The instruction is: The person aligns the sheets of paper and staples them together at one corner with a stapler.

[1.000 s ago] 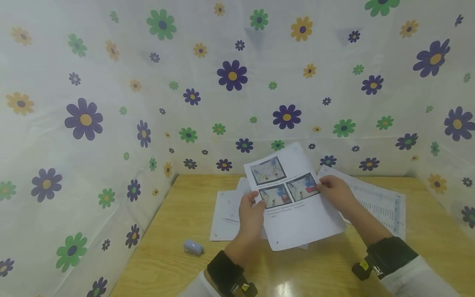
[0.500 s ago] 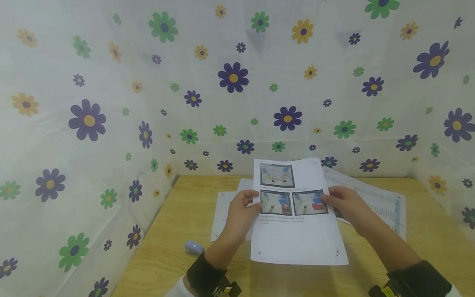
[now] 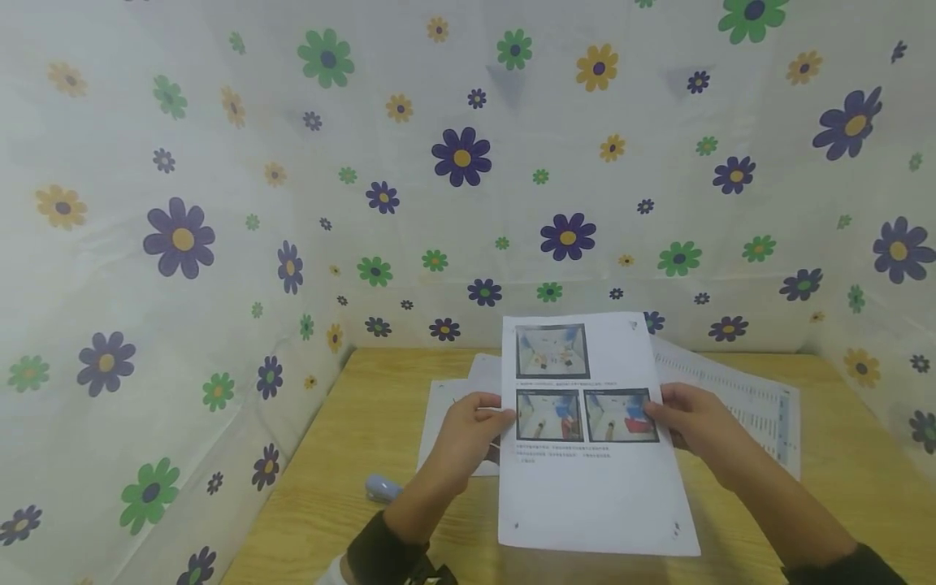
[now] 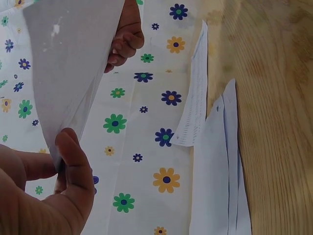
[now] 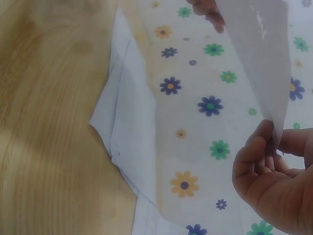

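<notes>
A printed sheet of paper with three pictures and a few lines of text is held up over the table, its face toward the head camera. My left hand pinches its left edge between thumb and fingers. On the opposite edge my right hand grips the paper the same way, at about equal height. In the left wrist view the paper's plain back shows, with the left thumb and fingers on its edge. The right wrist view shows the right hand pinching the other edge.
Behind the held sheet, more papers lie on the wooden table to the left. A sheet with printed rows lies to the right. A small light-blue stapler-like object rests near my left forearm. Flower-patterned sheeting encloses the table.
The held paper has turned from a slant to nearly upright and come lower and closer. Both hands have moved down with it, still pinching its edges, the right one also shifting right.
</notes>
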A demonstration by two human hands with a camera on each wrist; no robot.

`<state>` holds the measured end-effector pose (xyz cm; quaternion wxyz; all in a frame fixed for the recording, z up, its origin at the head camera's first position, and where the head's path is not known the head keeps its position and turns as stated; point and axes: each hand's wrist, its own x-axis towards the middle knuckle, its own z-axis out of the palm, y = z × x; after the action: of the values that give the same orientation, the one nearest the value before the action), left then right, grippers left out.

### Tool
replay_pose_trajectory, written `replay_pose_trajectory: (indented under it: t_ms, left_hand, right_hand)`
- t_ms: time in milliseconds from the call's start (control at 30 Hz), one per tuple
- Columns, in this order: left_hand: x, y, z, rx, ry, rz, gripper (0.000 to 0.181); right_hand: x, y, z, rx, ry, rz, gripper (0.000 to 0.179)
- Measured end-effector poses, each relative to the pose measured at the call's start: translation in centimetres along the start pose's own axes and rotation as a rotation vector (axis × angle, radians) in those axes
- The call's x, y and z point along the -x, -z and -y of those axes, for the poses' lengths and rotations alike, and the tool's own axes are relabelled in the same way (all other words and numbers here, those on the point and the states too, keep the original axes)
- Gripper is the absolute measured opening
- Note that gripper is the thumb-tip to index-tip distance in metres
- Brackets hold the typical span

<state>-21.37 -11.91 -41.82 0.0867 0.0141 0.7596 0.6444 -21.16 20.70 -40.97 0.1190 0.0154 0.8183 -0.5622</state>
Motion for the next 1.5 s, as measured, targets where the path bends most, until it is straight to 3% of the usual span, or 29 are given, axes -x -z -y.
replay_pose_trajectory:
  t_ms: [233, 700, 1033, 1500]
  left_hand:
    - [0.0, 0.1, 0.9, -0.043, 0.005, 0.035, 0.027]
    - [-0.3, -0.6, 3.8, -0.119, 0.056, 0.039, 0.025]
    - [-0.7, -1.2, 5.8, -0.171, 0.075, 0.054, 0.024]
    - [-1.2, -1.8, 7.3, -0.222, 0.094, 0.048, 0.022]
  right_hand:
    - [0.5, -0.4, -0.3, 0.029, -0.029, -0.010, 0.049]
    - [-0.1, -2.1, -3.8, 0.034, -0.090, -0.019, 0.049]
    - [-0.3, -3.2, -5.1, 0.070, -0.096, -0.029, 0.044]
    - [-1.1, -4.2, -6.5, 0.115, -0.115, -0.039, 0.044]
